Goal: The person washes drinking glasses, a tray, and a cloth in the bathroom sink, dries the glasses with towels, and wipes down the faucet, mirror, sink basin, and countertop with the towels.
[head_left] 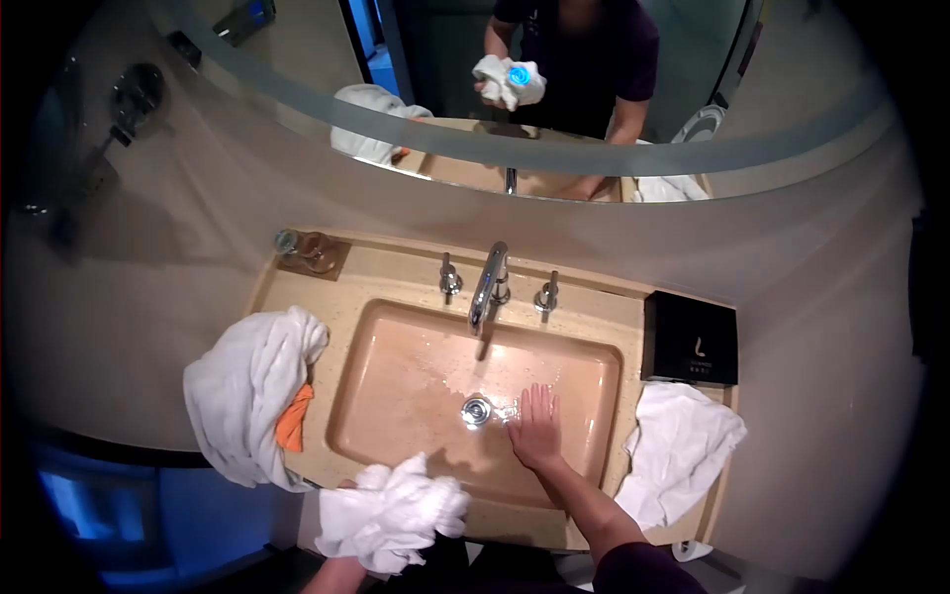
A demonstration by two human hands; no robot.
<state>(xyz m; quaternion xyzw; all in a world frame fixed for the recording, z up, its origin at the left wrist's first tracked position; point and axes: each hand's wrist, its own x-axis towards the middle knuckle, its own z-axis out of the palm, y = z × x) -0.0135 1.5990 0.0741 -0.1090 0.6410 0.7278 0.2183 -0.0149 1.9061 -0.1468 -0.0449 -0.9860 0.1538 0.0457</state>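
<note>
My right hand (536,428) lies in the pinkish sink (396,376), right of the metal drain (476,411), its fingers stretched out toward the tap and nothing held. Wet patches and drops show on the sink floor around it. A bunched white cloth (394,515) is in my left hand at the sink's front left edge; the cloth covers nearly all of the fingers. The chrome faucet (489,287) stands behind the sink between two handles (449,277).
A white towel pile (252,396) with an orange cloth (294,420) lies left on the counter. Glasses (315,252) stand back left. On the right are a black box (691,339) and a crumpled white towel (680,450). A mirror (445,59) hangs above.
</note>
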